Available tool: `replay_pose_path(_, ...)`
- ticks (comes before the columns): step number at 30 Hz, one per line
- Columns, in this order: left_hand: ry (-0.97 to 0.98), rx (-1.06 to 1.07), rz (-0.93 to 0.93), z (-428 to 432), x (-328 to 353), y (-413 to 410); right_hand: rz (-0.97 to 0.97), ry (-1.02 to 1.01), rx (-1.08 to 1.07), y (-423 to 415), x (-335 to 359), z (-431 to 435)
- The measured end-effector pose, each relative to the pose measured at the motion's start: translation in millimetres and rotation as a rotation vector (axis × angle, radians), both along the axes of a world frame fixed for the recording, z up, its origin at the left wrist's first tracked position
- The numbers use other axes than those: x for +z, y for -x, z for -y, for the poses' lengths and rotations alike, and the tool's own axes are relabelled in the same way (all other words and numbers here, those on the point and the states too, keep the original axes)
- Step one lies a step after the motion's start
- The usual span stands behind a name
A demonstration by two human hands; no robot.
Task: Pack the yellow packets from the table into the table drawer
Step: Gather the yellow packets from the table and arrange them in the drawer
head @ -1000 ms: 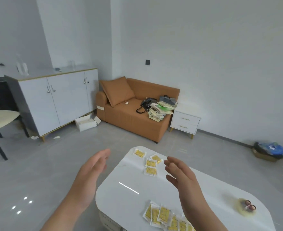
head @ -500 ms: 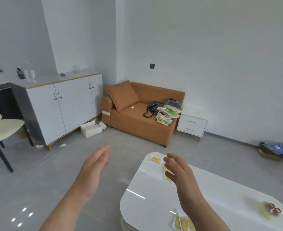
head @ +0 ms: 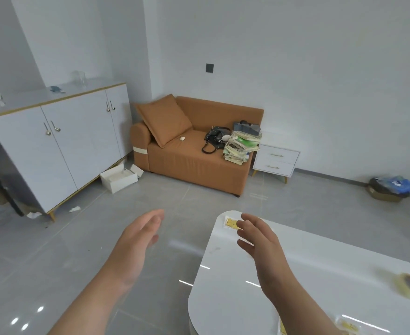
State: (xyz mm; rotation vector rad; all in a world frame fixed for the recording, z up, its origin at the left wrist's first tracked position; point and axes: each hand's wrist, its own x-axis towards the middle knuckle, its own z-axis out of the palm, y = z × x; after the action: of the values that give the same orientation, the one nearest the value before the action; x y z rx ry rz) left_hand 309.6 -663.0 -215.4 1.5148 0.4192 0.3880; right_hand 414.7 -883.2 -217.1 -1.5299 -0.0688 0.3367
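Both hands, the left hand [head: 140,240] over the floor and the right hand [head: 259,238] above the white table [head: 320,274], are held open and empty (nothing gripped), while yellow packets [head: 231,223] lie at the table's far end and near edge, where some could be missed.

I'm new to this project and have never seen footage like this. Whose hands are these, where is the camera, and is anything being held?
No machine here: a person wears a wide-angle camera on the head, looking forward and down, and every picture comes from it. The left hand hovers open over the floor beside the white table; the right hand is open above its far end. Neither holds anything. A yellow packet lies by the right fingertips, more packets at the near edge. A blurred yellowish object sits at the table's right. The drawer is out of sight.
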Motion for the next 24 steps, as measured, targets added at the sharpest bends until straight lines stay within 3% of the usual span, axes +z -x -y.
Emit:
replay_pose_path(5, 0.029, -0.075, -0.009, -78, -9, -60, -0.068, -0.011, -0.086, -48, -17, -71)
replay_pose_path(16, 0.060, -0.163, 0.053, -212, 8, -181, 0.001, 0.025, -0.163, -139, 22, -191)
replay_pose_path(24, 0.001, -0.446, 0.043, -316, 12, -308, 0.011, 0.009, -0.375, -210, 20, -277)
